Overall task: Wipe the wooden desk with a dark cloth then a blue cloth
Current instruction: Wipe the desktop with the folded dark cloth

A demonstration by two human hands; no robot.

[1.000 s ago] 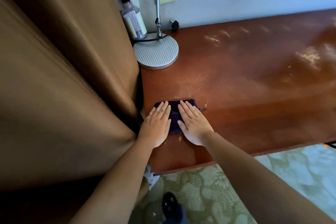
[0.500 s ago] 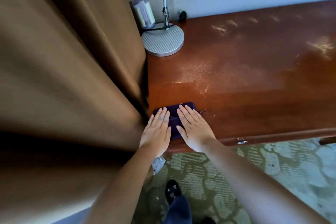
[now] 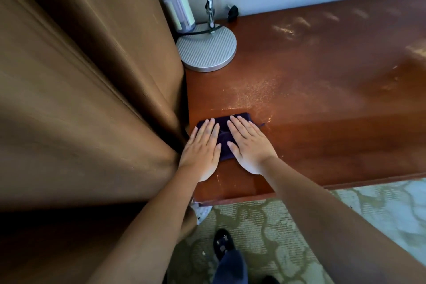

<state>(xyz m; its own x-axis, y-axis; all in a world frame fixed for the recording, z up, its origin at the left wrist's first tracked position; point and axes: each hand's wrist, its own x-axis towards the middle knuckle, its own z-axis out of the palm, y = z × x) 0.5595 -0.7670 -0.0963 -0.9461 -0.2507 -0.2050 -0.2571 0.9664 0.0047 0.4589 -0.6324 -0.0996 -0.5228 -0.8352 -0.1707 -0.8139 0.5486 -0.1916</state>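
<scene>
Currently logged: dark cloth point(image 3: 223, 139), flat on the wooden desk point(image 3: 322, 104) near its left edge, farther from the front edge than half a second ago, so the forward stroke of the first wipe is under way. Left hand point(image 3: 201, 148) and right hand point(image 3: 250, 145): both palm-down on the cloth, fingers point(image 3: 239, 125) straight and close together, pressing rather than gripping. Dusty film remains ahead, toward the lamp base point(image 3: 206, 49). Blue cloth: not in view.
</scene>
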